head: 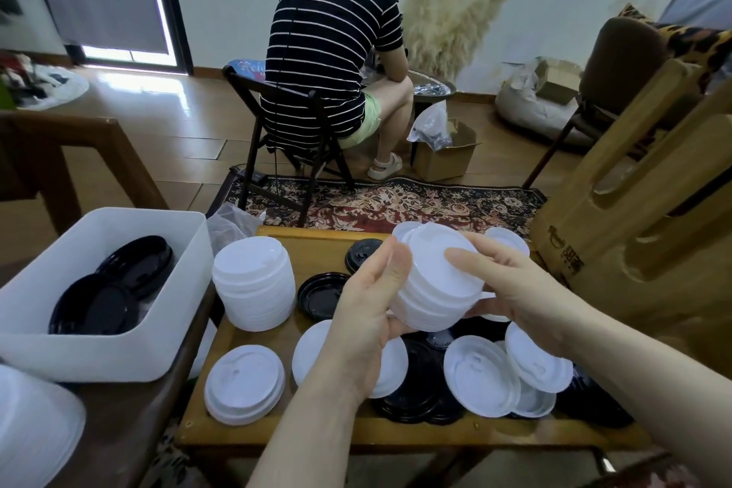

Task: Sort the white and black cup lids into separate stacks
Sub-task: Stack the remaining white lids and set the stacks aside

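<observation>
Both hands grasp a held stack of white lids (pixel 435 281) above the wooden tray (pixel 317 428): left hand (pixel 368 313) cupping its side, right hand (pixel 511 289) gripping opposite. Tilted, it could slide apart. One tall white stack (pixel 255 285) stands left; perhaps four black lids (pixel 321 295) show loose.

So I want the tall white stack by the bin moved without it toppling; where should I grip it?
Grip the tall white lid stack low on its sides, from above with both hands. It stands upright, its left side near the bin, so squeezing the bottom lids likely keeps it together.
</observation>
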The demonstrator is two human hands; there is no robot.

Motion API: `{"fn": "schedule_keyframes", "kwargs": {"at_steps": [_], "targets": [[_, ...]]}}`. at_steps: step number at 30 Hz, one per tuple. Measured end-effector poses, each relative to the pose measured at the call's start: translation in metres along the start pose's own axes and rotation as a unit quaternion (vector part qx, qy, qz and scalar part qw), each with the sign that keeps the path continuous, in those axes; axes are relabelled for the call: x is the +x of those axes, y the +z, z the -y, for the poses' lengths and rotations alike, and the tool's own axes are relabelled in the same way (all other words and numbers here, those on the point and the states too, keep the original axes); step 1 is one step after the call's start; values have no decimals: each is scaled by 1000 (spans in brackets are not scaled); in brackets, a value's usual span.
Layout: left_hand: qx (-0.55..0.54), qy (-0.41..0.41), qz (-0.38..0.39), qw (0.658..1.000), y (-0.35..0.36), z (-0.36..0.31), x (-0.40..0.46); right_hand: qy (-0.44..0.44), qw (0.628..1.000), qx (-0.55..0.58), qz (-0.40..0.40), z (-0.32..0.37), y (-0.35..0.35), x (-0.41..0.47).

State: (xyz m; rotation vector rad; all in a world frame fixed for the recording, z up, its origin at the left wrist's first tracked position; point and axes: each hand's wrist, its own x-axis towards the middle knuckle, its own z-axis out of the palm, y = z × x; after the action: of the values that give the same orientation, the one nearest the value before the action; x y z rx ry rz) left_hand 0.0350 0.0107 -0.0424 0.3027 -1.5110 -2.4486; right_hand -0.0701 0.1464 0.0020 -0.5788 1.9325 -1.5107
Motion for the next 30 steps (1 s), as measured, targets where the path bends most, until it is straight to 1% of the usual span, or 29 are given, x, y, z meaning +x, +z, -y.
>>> {"fn": "schedule_keyframes", "kwargs": {"at_steps": [5,9,15,17,21,22,25,27,28,30], "targets": [[-47,-2,-59,997,1,2,2,-6,1000,3,3,-1,2,-2],[-38,-14,-74,996,2,0,0,7,1000,11,10,-1,1,-2],[-27,-7,-123,992,6,0,0,14,999,31,-11,-5,2,0],[-21,-8,-121,992,5,1,0,20,999,36,-13,-6,3,0],[-10,-12,-88,996,2,0,0,26,999,38,-21,-7,7,1],[-3,-7,-91,996,1,0,1,23,999,35,-22,-6,8,2],[-12,8,-132,991,0,0,5,27,1000,10,5,-1,10,8],[-29,4,-159,987,-2,-1,10,19,999,-34,31,6,6,17],[-38,3,-172,984,-4,-3,12,0,997,-67,27,9,2,24],[-57,5,-198,979,-9,-7,17,-56,989,-135,-36,13,-11,46]]}}
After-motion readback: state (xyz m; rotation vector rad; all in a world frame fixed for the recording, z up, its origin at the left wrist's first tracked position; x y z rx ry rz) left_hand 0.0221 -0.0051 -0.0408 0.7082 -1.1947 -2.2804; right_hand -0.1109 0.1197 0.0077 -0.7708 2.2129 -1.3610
